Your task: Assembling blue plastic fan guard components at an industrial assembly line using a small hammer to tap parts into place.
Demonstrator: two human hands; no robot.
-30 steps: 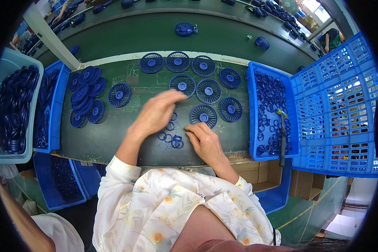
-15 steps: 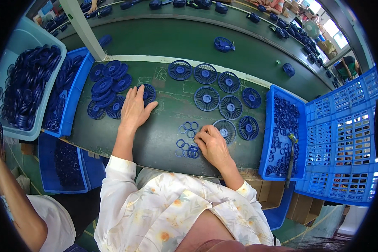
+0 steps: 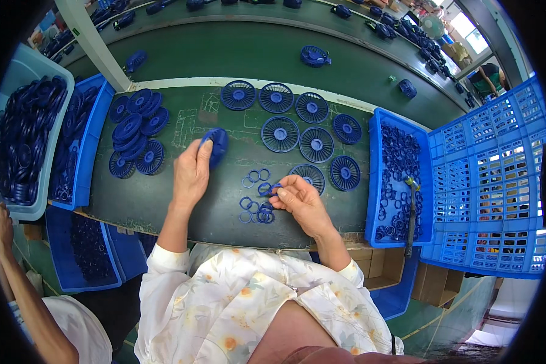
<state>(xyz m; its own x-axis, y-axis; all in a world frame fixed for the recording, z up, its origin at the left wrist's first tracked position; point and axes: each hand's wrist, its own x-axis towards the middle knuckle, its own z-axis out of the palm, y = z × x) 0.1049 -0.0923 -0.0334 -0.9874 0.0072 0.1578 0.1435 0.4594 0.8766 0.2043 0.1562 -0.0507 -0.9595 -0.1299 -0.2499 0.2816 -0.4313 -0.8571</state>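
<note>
My left hand (image 3: 190,173) is closed on the edge of a dark blue round fan grille (image 3: 219,150), lifted off the green bench top and tilted steeply. Between the thumb and fingers of my right hand (image 3: 304,205) is a small blue ring (image 3: 265,189), just above the bench. Several loose rings (image 3: 264,215) lie beside that hand, some overlapping. Further right and back, several spoked grilles (image 3: 280,134) are spread flat. On the left stands a heap of more grilles (image 3: 127,128).
A blue bin of rings (image 3: 400,151) with a hammer (image 3: 411,215) across it is at right, next to a blue crate (image 3: 485,194). Bins of round parts (image 3: 57,182) flank the left. A green conveyor (image 3: 224,51) runs behind. A co-worker's arm (image 3: 30,291) reaches in at lower left.
My left hand has raised the grille from beside the heap and tipped it up. My right hand has picked up a ring from the bench. The whole view has shifted slightly.
</note>
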